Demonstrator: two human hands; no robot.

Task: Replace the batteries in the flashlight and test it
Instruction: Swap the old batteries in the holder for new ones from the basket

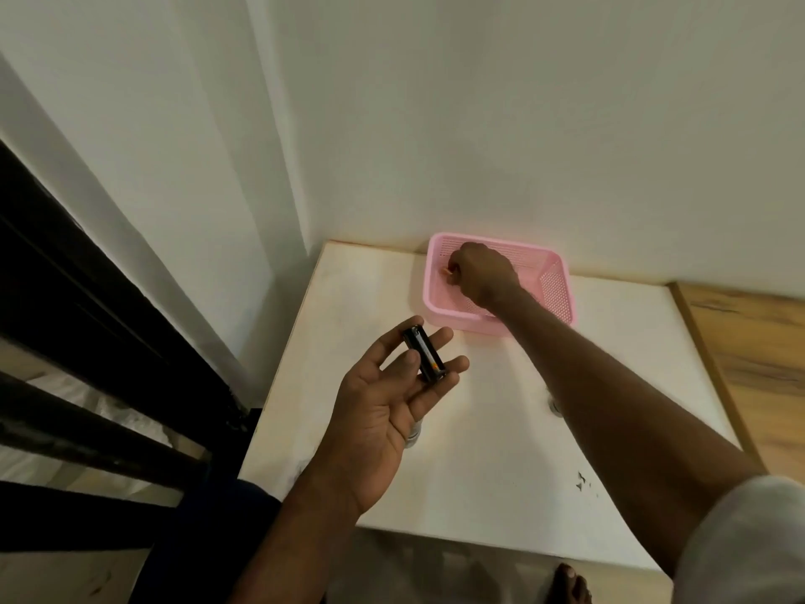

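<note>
Left grip (383, 407) clasps holder (424, 353), right (483, 272) (basket (556, 292)) pinches battery (448, 271)

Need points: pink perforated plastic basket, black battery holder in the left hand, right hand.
pink perforated plastic basket (555, 289), head view, right mesh wall.
black battery holder (426, 353), head view, middle of its body.
right hand (483, 273), head view, back of the hand.
</note>
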